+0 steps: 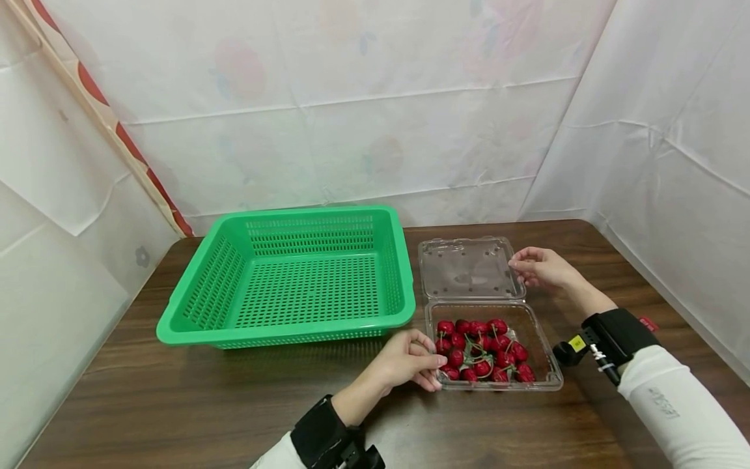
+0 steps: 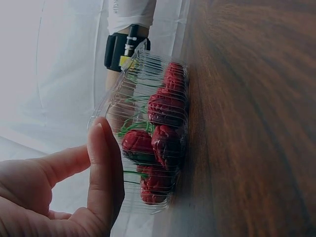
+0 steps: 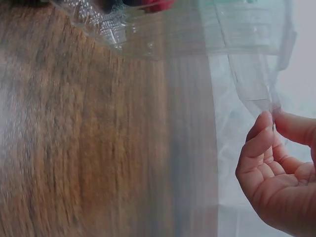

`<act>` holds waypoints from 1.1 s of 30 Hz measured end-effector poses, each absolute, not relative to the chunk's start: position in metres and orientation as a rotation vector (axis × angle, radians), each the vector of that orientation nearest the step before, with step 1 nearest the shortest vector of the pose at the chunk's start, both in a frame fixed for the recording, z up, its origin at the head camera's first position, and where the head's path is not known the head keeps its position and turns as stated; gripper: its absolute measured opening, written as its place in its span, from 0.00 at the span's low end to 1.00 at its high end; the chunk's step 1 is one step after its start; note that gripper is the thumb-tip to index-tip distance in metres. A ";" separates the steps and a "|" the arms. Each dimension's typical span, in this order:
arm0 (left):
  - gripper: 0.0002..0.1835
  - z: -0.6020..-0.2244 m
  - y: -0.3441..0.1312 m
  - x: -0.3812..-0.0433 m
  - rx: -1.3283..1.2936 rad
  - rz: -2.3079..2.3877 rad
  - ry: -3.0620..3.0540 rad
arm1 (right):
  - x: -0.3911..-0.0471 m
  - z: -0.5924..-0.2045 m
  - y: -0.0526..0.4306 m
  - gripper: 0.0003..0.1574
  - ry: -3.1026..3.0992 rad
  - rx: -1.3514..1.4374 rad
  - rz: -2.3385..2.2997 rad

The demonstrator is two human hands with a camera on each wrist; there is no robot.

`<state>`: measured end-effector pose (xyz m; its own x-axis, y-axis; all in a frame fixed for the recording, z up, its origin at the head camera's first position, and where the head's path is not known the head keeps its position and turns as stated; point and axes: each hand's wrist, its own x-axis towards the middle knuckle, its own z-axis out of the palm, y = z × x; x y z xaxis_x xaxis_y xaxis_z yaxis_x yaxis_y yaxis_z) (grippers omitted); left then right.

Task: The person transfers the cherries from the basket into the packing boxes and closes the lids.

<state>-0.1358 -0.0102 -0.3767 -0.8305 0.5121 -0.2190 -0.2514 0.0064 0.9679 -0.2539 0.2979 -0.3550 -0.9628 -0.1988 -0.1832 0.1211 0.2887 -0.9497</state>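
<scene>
A clear plastic clamshell box lies on the table, its hinged lid swung back on the far side. Red cherries with green stems fill much of its base. My left hand holds the near left corner of the base, thumb over the rim and fingers along the outside wall. In the left wrist view, cherries show through the ribbed wall beyond the thumb. At the lid's right edge, my right hand pinches the plastic between thumb and fingertips, seen too in the right wrist view.
A green slotted plastic basket stands to the left of the box, close to it, with no contents showing. The dark wooden table meets white sheeting at the back and sides. Black straps with cameras circle both wrists.
</scene>
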 end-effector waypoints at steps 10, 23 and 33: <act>0.12 -0.377 -0.010 -0.136 0.269 1.876 1.763 | -0.239 -0.340 0.297 0.17 2.605 -0.218 -1.598; 0.12 -0.376 -0.011 -0.136 0.262 1.864 1.769 | -0.201 -0.328 0.295 0.07 3.034 -0.620 -1.357; 0.13 -0.376 -0.012 -0.135 0.308 1.833 1.820 | -0.167 -0.331 0.288 0.07 3.345 -0.586 -1.189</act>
<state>-0.1352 -0.0124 -0.3757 -0.8314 0.5165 -0.2050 -0.2085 0.0520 0.9766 -0.1671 0.2882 -0.3306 -0.8472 -0.1415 0.5120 -0.4329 0.7425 -0.5111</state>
